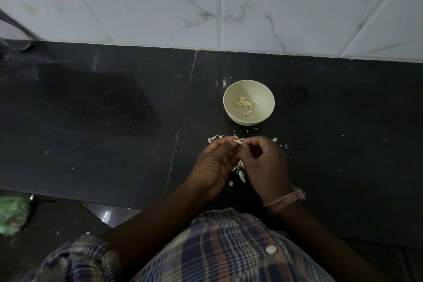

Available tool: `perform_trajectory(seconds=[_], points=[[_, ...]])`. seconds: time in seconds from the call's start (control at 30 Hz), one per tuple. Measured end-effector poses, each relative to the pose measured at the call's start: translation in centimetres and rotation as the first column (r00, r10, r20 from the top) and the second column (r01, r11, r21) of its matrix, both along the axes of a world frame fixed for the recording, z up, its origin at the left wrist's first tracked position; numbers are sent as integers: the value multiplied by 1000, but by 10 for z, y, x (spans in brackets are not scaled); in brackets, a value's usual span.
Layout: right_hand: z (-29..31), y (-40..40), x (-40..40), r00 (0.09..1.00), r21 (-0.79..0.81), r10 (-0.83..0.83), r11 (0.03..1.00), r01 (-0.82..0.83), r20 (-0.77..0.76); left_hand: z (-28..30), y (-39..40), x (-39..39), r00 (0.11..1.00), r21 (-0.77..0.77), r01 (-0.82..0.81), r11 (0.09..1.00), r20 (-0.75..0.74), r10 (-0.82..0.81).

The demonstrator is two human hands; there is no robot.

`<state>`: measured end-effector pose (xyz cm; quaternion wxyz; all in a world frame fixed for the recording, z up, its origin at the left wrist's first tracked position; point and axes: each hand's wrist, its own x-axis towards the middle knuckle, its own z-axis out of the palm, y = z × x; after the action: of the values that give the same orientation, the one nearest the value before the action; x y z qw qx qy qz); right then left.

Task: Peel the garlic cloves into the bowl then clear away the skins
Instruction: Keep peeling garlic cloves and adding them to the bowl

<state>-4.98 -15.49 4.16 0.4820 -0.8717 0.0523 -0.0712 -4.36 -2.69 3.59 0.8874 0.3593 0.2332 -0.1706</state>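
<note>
Two hands meet above the dark worktop [114, 121], just in front of a cream bowl [231, 94]. Left hand [215, 165] pinches a pale garlic clove [238, 142] at its fingertips; right hand [265, 162], fingers curled, pinches at the same clove. Several peeled cloves [245, 105] lie in the bowl's bottom. Papery skins [240, 173] are scattered on the worktop beneath and around the hands. Pink thread band [283, 201] on right wrist. Marble-patterned wall tiles [206, 2] behind.
</note>
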Motion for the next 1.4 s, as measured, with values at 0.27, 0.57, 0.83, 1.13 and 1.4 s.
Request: perform_trajectory(seconds=[0.27,0.57,0.83,1.13,1.4], points=[[1,3,0,997,-81,33,996,-27,70,3,0,-3,1000,27,-16,1000,12,16],[6,1,3,994,-125,100,988,-95,34,-1,5,-3,1000,39,4,999,-30,-3],[10,-2,8,987,-162,160,973,-162,-23,0,6,0,998,69,44,997,-36,-42],[9,-7,10,978,-29,109,993,-116,-178,4,9,7,991,66,130,989,-20,-129],[16,-2,8,957,164,62,986,-15,-284,2,6,7,991,74,127,989,25,-129]])
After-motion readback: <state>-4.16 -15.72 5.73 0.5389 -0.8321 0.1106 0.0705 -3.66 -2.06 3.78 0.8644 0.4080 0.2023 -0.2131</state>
